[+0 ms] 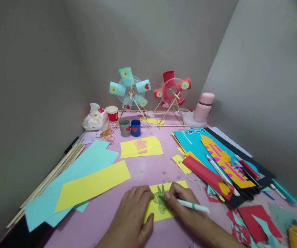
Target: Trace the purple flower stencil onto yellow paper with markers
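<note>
My left hand (134,210) lies flat with fingers spread on the left part of a small yellow paper (161,212) on the pink table (148,168). My right hand (181,203) pinches a white pen with a green band (195,206), its tip on a green scribbled flower-like drawing (160,199) on that paper. Both hands are at the near edge of the table.
A long yellow strip (92,186) lies on light-blue sheets (68,186) at left beside wooden sticks (52,175). Stacked coloured papers and pens (223,162) fill the right. Two paper-cup wheels (130,89), small cups (130,127), a pink bottle (204,106) stand at the back. Paper scraps (254,220) lie near right.
</note>
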Demonstrator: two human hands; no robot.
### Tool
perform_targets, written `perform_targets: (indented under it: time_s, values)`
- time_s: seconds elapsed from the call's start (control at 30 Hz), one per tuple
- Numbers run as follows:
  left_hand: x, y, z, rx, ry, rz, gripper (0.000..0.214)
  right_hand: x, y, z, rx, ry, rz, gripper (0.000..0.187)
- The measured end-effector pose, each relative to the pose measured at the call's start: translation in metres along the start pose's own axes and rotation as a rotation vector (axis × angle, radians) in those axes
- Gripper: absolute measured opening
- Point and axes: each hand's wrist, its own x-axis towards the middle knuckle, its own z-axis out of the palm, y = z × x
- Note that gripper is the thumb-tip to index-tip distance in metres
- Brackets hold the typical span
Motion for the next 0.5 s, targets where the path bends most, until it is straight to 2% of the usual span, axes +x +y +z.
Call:
perform_targets:
  time_s: [0.5]
  values:
    - [-0.0012,-0.0001,0.0019,0.009,0.036,-0.003,0.032,0.0009,-0.0012,0.0021,-0.027,-0.036,-0.023,0.038]
